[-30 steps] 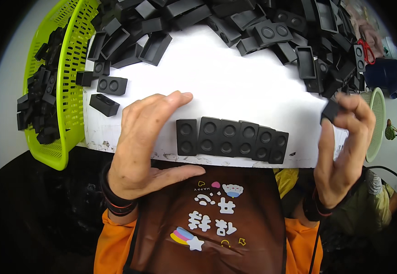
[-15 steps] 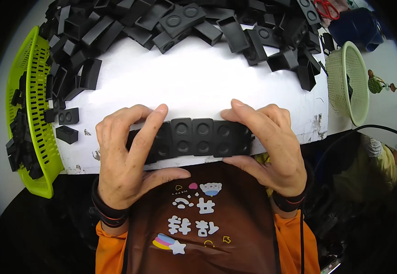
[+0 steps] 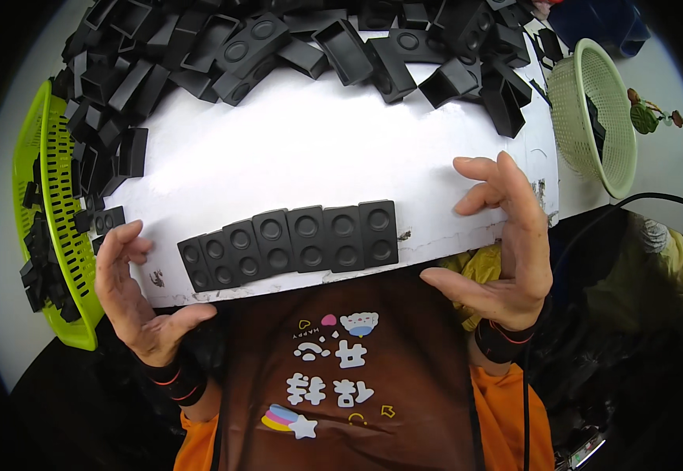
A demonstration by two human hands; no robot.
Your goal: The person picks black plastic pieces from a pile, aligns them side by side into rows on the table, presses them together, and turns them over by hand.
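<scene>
Side by side in a slightly curved row lie several black rectangular blocks [image 3: 290, 240], close to the front edge of the white tabletop [image 3: 318, 149]. Each has two round recesses on its upper face, and the blocks at the left end look smaller. My left hand [image 3: 144, 294] is apart from the row's left end, empty, with thumb and fingers spread. Beyond its fingertips lies a small black block [image 3: 109, 220]. To the right of the row, my right hand [image 3: 514, 243] is raised with fingers apart and nothing in it.
A heap of black hollow blocks [image 3: 235, 55] covers the far side and far left. At left leans a lime-green basket [image 3: 84, 318] with black pieces; at right stands a pale green basket [image 3: 567, 125]. Yellow cloth [image 3: 479, 286] and a black cable [image 3: 648, 196] are at right.
Both hands have let go of the row of blocks and moved apart, left and right. The whole row now shows on the tabletop. The view has shifted somewhat.
</scene>
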